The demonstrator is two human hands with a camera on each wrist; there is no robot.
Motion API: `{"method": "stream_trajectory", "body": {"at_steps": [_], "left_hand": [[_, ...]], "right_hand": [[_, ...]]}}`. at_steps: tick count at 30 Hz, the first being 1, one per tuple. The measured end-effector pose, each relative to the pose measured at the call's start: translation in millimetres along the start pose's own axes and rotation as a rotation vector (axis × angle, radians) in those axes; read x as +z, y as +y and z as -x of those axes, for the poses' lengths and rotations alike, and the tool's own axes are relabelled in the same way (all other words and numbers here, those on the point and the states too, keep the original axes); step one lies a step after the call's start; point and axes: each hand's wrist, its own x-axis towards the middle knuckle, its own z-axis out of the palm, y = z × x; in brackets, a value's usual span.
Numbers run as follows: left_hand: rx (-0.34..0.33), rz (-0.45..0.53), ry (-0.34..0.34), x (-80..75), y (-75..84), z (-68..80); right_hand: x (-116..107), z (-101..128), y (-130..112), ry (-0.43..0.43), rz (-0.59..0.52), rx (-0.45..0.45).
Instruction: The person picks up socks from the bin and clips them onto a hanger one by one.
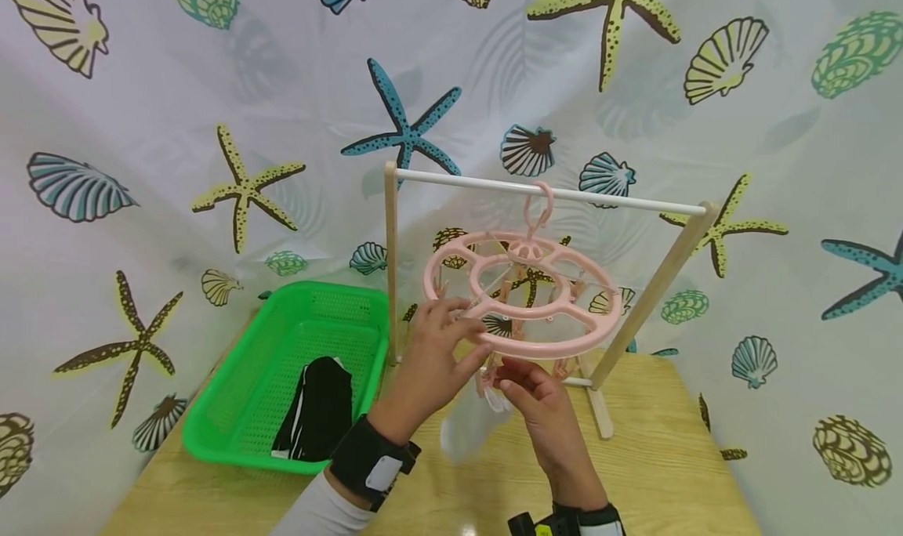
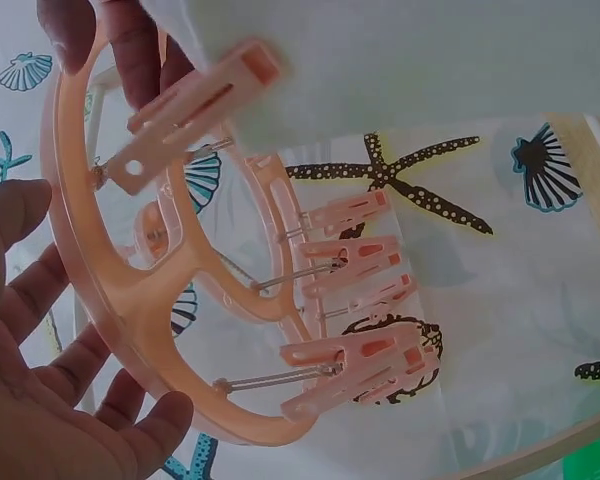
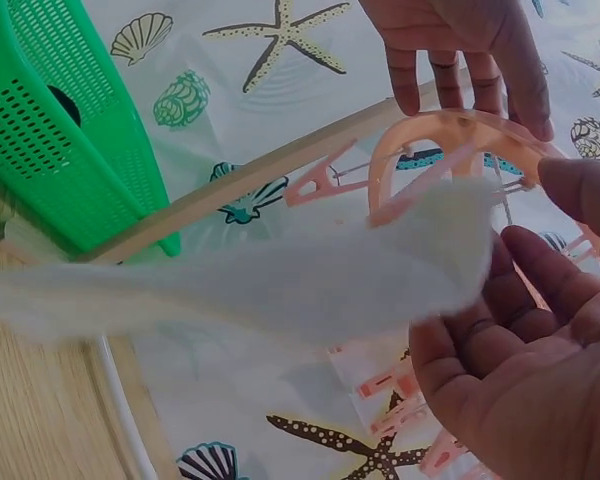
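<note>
Basket (image 1: 282,379) left of rack (image 1: 550,199) w/ hanger (image 1: 522,293).

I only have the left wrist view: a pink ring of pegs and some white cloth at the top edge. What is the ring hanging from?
Observer: The pink ring hooks over the white rail of a wooden rack on the table.
Operator: And the white cloth?
Observer: The white cloth is one long piece, one end at a peg, seemingly clipped.
Operator: Anything else nearby?
Observer: A black garment lies in a green basket left of the rack.
</note>
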Motion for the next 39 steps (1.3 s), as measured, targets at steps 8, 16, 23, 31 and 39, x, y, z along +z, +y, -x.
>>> {"method": "stream_trajectory", "body": {"at_steps": [8, 16, 23, 31, 39], "left_hand": [[0.022, -0.023, 0.039, -4.0, -7.2, -2.7], [0.031, -0.001, 0.031, -9.1, -11.2, -3.3], [0.052, 0.048, 0.027, -10.8, -16.5, -2.6], [0.051, 0.058, -0.015, -13.8, -20.4, -4.2], [0.067, 0.069, -0.065, -17.7, -22.3, -8.0]], "right_hand": [[-5.8, 11.2, -8.7, 0.044, 0.06, 0.002], [-18.5, 29.2, -23.8, 0.19, 0.099, -0.058], [-32.4, 31.0, -29.7, 0.425, -0.013, -0.086], [-47.0, 26.4, -32.1, 0.351, 0.126, -0.03], [-57.3, 16.3, -25.3, 0.002, 0.283, -0.041]]}}
